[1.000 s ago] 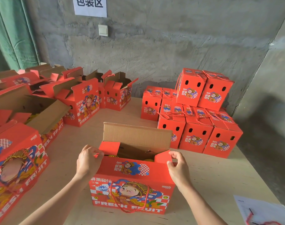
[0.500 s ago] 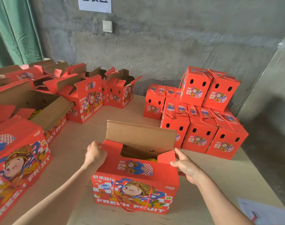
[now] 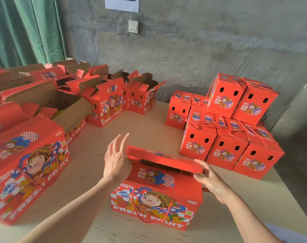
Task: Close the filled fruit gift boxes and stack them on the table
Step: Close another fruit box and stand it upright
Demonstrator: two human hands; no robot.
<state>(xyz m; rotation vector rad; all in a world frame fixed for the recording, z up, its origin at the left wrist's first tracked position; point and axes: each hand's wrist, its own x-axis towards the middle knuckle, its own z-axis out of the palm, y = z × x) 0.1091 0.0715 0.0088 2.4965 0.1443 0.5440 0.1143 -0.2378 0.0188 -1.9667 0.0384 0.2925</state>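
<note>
Box (image 3: pixel 156 195): stiff cardboard, probably fruit-heavy; grasp both ends.
Lid (image 3: pixel 164 159): light flap, almost down.
Left hand (image 3: pixel 116 163): fingers straight, beside lid.
Right hand (image 3: pixel 211 180): fingers straight, touching lid.

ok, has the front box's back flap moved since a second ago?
Yes: the flap has folded forward and down over the box, nearly shut.
</note>
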